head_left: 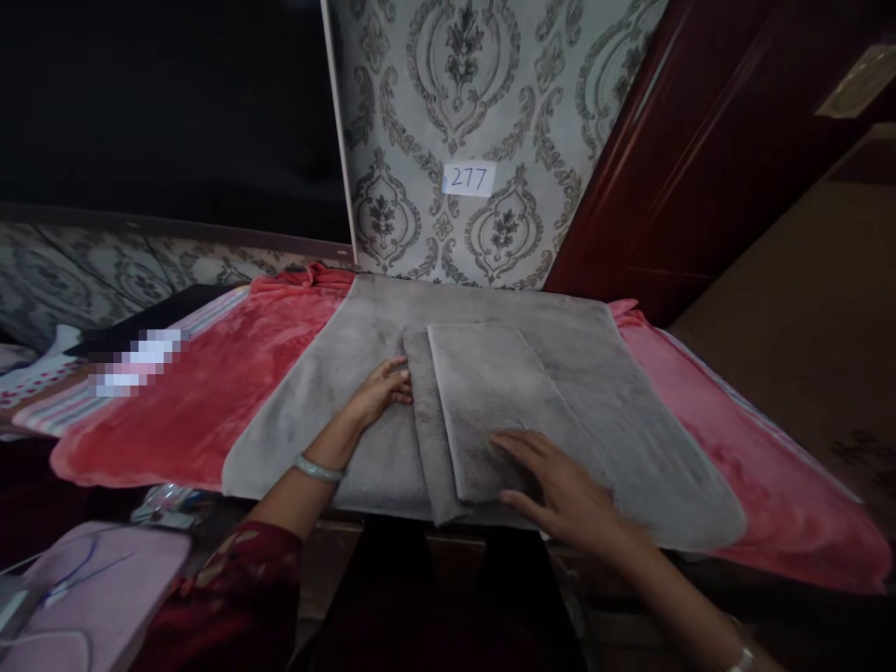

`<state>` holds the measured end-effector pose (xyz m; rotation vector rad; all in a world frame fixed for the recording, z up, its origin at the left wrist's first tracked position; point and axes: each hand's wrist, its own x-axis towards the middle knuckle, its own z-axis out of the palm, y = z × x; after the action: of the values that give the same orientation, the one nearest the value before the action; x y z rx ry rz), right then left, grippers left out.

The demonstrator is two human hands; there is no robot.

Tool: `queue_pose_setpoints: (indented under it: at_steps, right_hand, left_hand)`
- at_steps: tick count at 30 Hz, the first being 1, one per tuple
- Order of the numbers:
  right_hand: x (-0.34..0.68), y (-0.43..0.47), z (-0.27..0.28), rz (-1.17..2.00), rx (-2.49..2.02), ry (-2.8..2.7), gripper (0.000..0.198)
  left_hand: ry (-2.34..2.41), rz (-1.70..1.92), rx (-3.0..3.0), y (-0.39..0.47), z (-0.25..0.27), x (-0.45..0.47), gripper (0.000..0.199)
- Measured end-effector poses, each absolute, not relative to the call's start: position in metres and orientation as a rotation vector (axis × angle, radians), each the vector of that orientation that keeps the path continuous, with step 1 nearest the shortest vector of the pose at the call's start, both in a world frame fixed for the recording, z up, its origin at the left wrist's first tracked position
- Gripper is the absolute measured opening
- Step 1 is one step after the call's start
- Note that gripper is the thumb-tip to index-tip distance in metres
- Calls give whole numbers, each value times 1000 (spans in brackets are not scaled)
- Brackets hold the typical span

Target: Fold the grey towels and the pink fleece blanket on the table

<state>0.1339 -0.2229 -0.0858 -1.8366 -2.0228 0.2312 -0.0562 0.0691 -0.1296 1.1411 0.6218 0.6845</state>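
A grey plush cloth (483,401), folded into a long rectangle, lies on a larger grey plush blanket (322,420). One strip of the folded cloth sticks out along its left side. My left hand (382,390) is beside that left edge, fingers loosely bent and apart, fingertips at the edge; I cannot tell whether they press on it. Over the lower right part of the folded cloth, my right hand (556,481) is spread with thumb and fingers apart, slightly blurred. Neither hand grips anything that shows.
Red plush fabric (210,401) and pink fabric (728,420) extend beyond the grey blanket on both sides. A large dark screen (168,112) stands back left. A paper marked 277 (469,177) is on the patterned wall. A pinkish stool-like surface (105,597) with cables sits lower left.
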Motion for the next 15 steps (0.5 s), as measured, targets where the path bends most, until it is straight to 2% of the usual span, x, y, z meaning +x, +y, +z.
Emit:
queue_pose_setpoints:
  at_steps: [3, 7, 10, 13, 15]
  right_hand:
    - [99, -199, -96, 141, -1894, -2103, 72]
    - [89, -178, -106, 95, -1901, -1994, 52]
    - [136, -174, -89, 135, -1872, -1554, 31]
    - [217, -188, -63, -51, -1800, -918, 36]
    - [272, -210, -54, -130, -1657, -539, 30]
  left_hand:
    - [616, 704, 1276, 67, -134, -56, 73]
    - [663, 718, 1406, 64, -136, -54, 87]
    - [750, 739, 1518, 62, -138, -48, 95]
    - [847, 783, 1721, 59, -139, -41, 93]
    - [858, 815, 1828, 57, -139, -39, 85]
